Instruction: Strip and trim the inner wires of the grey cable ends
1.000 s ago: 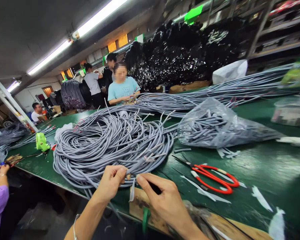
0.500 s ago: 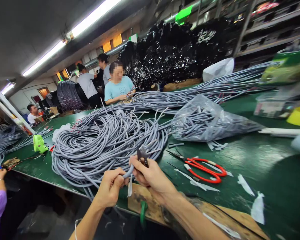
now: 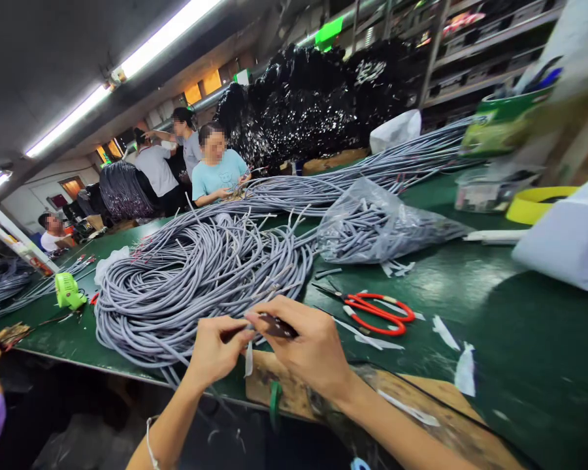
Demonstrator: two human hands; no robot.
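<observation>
My left hand (image 3: 218, 349) is closed in a pinch on the end of a grey cable from the big heap of grey cables (image 3: 196, 274) on the green table (image 3: 494, 326). A thin white strip (image 3: 249, 359) hangs from that cable end. My right hand (image 3: 306, 346) is closed around a small dark tool (image 3: 277, 326), whose tip meets the cable end between both hands. Both hands hover over the table's near edge, above a worn wooden board (image 3: 294, 391).
Red-handled scissors (image 3: 377, 310) lie right of my hands among white scraps. A clear bag of cut grey pieces (image 3: 372, 225) sits behind them. Yellow tape roll (image 3: 539, 202) and a white bag (image 3: 568, 241) are at right. A green device (image 3: 67, 290) is at left. Several people work across the table.
My right hand has turned the dark tool from pointing up to lying level against the cable end. The view has swung right, so everything has shifted left.
</observation>
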